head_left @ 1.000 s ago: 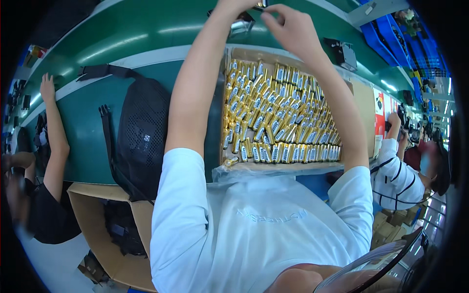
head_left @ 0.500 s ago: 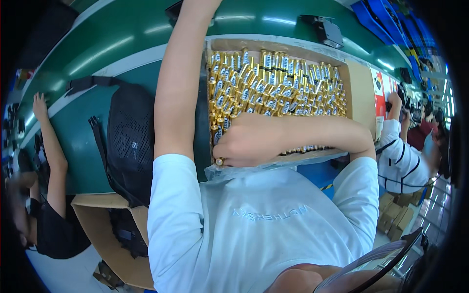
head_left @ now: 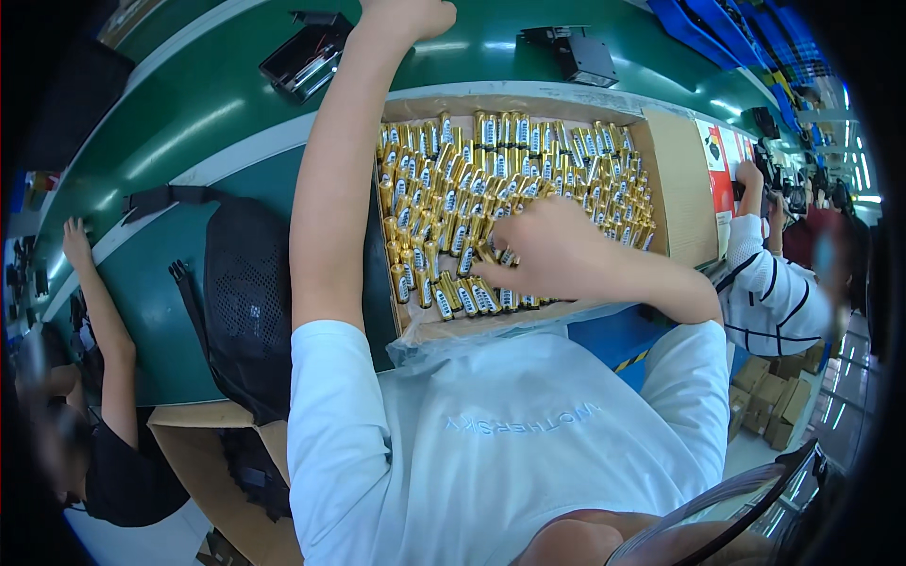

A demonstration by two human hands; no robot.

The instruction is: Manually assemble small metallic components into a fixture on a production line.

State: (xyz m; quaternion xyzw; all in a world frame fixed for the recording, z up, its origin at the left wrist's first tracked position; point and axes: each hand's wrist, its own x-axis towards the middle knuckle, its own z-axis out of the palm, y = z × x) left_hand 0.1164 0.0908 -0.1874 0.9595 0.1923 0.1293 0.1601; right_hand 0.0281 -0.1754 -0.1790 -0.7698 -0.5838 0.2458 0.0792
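A cardboard box (head_left: 686,189) holds a great many gold batteries (head_left: 472,179) with pale labels, some standing and some lying in slanted rows. Over the near middle of these batteries is my right hand (head_left: 552,247), its thumb and forefinger apart and loose batteries just under the fingertips. No battery is plainly gripped there. My left hand (head_left: 411,15) reaches past the far side of the box over the green bench, cut off by the upper edge. Its fingers look curled, and what they may hold is hidden. Closest to it lies an open black case (head_left: 307,58) with metal parts inside.
Another black case (head_left: 587,58) rests on the bench beyond the box. To the left are a black mesh bag (head_left: 247,292) with straps and an open carton (head_left: 193,443). Co-workers sit at both sides. Blue bins (head_left: 722,33) stand far right.
My right hand has moved from the box's near left corner rightward and away from me, its fingers opening. The left hand shows more at the top. The view has shifted, revealing the left black case.
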